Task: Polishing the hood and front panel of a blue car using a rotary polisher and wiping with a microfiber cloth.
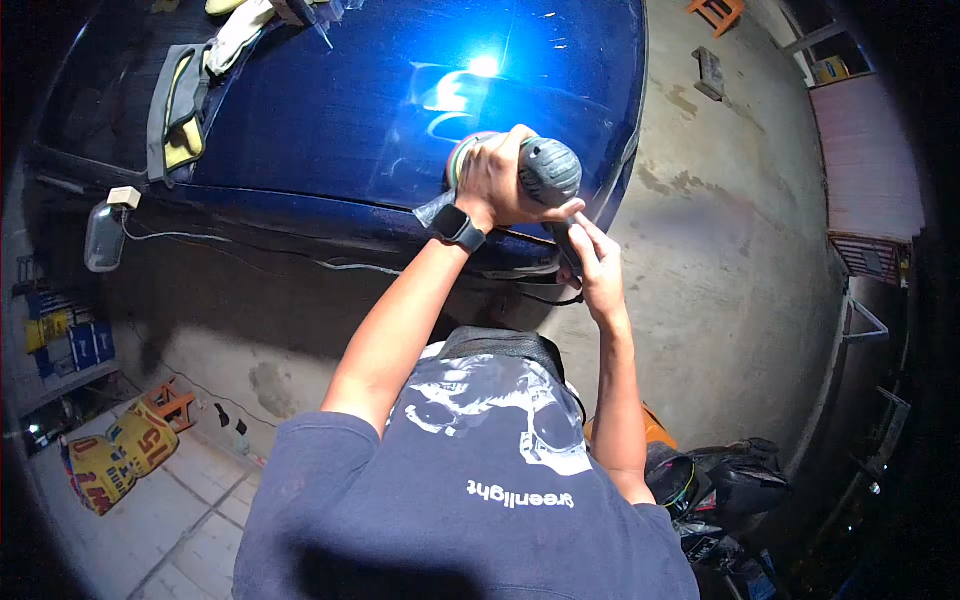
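A dark rotary polisher [552, 172] rests on the glossy blue car hood [322, 127], near the corner of the hood. My left hand [495, 176], with a black smartwatch [456, 226] on its wrist, grips the polisher over its head. Most of the round polishing pad [454, 163] is hidden behind that hand; a coloured rim shows at its left. My right hand [598, 259] is closed around the polisher's rear handle [564, 244], beyond the hood's edge. Beside the pad, a bright light and curved streaks [450, 94] shine on the paint.
A grey and yellow cloth [182, 112] hangs at the windshield side. The side mirror [105, 234] sticks out at left, with a cable [187, 237] running along the fender. Several bags [720, 476] lie at lower right. A yellow sack [120, 454] lies on the tiles [191, 544].
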`<state>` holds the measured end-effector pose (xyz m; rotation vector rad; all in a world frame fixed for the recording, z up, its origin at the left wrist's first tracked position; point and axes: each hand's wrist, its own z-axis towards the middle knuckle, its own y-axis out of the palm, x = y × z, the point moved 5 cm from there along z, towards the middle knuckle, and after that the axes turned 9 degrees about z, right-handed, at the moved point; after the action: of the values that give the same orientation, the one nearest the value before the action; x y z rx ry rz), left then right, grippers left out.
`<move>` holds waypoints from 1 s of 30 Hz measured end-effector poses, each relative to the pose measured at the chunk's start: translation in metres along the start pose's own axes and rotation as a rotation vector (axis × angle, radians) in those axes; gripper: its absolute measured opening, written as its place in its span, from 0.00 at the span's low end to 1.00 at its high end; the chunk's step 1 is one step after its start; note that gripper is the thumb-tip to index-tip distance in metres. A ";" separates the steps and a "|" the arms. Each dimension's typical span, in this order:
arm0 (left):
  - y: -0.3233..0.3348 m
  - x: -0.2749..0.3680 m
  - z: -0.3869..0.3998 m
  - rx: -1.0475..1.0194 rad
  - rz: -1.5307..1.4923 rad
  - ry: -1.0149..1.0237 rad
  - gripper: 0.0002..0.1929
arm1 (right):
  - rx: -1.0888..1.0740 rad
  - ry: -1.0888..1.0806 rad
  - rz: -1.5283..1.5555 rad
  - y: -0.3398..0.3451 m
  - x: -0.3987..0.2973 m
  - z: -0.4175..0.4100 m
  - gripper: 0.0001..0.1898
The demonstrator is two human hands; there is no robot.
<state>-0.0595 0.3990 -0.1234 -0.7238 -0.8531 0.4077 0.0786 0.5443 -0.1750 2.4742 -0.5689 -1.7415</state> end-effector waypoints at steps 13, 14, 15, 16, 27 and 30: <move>0.054 0.038 0.003 -0.096 -0.114 0.118 0.43 | 0.138 -0.030 0.056 -0.043 0.016 -0.031 0.21; 0.062 0.043 0.001 -0.157 -0.141 0.106 0.43 | 0.171 -0.028 0.078 -0.050 0.023 -0.037 0.21; 0.070 0.048 0.000 -0.217 -0.168 0.094 0.43 | 0.205 -0.025 0.099 -0.057 0.028 -0.043 0.21; 0.075 0.054 -0.002 -0.233 -0.180 0.107 0.44 | 0.209 -0.023 0.116 -0.060 0.029 -0.049 0.22; 0.084 0.089 -0.032 -0.321 -0.232 0.246 0.46 | 0.375 -0.024 0.159 -0.060 0.061 -0.111 0.27; 0.066 0.079 -0.029 -0.329 -0.241 0.239 0.46 | 0.398 -0.019 0.123 -0.038 0.046 -0.110 0.28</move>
<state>0.0082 0.4799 -0.1410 -0.9391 -0.7765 -0.0387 0.2030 0.5466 -0.1870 2.5961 -1.1442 -1.7486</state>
